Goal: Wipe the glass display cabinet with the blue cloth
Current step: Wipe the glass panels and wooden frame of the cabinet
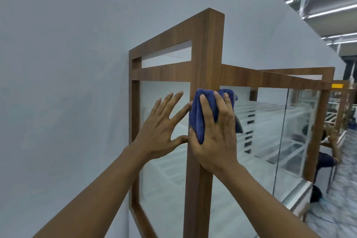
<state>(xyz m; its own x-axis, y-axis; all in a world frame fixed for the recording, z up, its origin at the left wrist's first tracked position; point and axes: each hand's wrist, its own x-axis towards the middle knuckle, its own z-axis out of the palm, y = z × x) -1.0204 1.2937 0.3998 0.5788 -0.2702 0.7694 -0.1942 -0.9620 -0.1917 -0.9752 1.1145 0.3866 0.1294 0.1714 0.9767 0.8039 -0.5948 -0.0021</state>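
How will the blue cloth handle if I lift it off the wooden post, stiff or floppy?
Probably floppy: the blue cloth bunches in soft folds under the right hand. Likely light for its size, as one hand pins it against the wooden post. Its fuzzy pile should resist slipping.

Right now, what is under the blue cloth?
The cabinet's wooden corner post lies under the blue cloth, which the right hand holds against it. The covered part is hidden.
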